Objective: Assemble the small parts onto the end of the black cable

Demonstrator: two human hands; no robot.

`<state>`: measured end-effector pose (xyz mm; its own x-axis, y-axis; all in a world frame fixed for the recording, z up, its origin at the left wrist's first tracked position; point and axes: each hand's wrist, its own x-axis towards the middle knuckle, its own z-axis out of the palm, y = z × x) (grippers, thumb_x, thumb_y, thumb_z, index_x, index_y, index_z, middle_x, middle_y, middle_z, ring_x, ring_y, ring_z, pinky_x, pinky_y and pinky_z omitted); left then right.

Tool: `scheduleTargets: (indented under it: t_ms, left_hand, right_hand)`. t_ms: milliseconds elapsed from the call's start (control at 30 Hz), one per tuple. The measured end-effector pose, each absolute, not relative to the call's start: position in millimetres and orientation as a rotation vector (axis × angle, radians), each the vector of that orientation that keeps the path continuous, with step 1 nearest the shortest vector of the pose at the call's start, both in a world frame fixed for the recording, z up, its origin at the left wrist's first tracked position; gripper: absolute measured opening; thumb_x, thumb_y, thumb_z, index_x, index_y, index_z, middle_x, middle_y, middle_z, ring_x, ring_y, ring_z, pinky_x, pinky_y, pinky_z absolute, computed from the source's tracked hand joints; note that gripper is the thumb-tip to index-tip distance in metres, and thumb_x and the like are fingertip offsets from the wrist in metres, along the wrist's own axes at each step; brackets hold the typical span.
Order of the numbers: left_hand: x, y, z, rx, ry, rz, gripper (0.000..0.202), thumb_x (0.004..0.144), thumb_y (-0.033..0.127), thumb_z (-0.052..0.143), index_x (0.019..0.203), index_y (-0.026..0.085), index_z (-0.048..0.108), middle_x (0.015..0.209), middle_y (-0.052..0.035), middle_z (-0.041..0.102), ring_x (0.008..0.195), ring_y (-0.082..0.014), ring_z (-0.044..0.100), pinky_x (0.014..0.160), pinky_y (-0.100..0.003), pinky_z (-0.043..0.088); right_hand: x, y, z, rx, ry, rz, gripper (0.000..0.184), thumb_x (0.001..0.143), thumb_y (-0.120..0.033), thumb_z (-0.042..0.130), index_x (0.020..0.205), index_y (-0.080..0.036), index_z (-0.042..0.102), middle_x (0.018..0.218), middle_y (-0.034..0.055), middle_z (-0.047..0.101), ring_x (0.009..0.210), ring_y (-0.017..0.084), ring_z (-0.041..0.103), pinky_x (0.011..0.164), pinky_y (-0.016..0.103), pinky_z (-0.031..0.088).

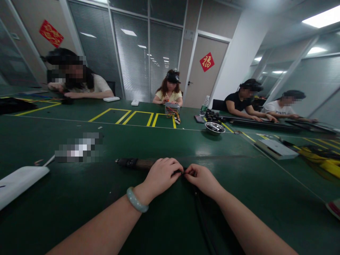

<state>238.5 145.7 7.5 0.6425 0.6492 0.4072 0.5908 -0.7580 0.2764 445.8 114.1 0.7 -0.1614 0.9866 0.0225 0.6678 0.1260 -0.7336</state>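
My left hand (162, 175) and my right hand (203, 179) meet at the middle of the green table (79, 198), fingers curled. Both pinch a small dark piece (183, 172) between their fingertips; I cannot make out what it is. A dark rod-like object (135, 163) lies on the table just beyond my left hand and runs to the left. A dark cable (203, 216) trails from the pinched spot toward me, between my forearms. A pale green bangle (136, 200) sits on my left wrist.
A white flat item (18, 182) lies at the left edge. A metal bowl (214, 128) and a grey flat device (275, 148) sit farther right. Yellow tape boxes (132, 117) mark the table. Several people work along the far side.
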Motion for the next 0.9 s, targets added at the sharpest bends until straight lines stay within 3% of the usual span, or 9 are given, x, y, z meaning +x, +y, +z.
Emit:
scheduleTargets:
  t_ms: [300,900]
  left_hand:
    - [238.7,144.1,10.2,2.717,1.060,0.764,0.013,0.089,0.026,0.058,0.101,0.024,0.061,0.104,-0.0004,0.061,0.096,-0.0197,0.055,0.083,-0.035,0.040]
    - [238.3,145.7,8.3,2.728,1.043,0.750,0.012,0.089,0.026,0.059,0.100,0.028,0.063,0.107,0.0018,0.061,0.098,-0.0192,0.055,0.085,-0.036,0.039]
  right_hand:
    - [445.7,115.0,1.0,-1.620,-1.892,0.792,0.011,0.081,-0.028,0.060,0.086,-0.019,0.066,0.075,0.0000,0.067,0.063,0.012,0.057,0.057,0.022,0.040]
    - [446.3,115.8,-1.2,-1.595,-1.898,0.799,0.011,0.082,-0.028,0.060,0.086,-0.020,0.066,0.074,-0.0008,0.067,0.064,0.012,0.058,0.056,0.022,0.039]
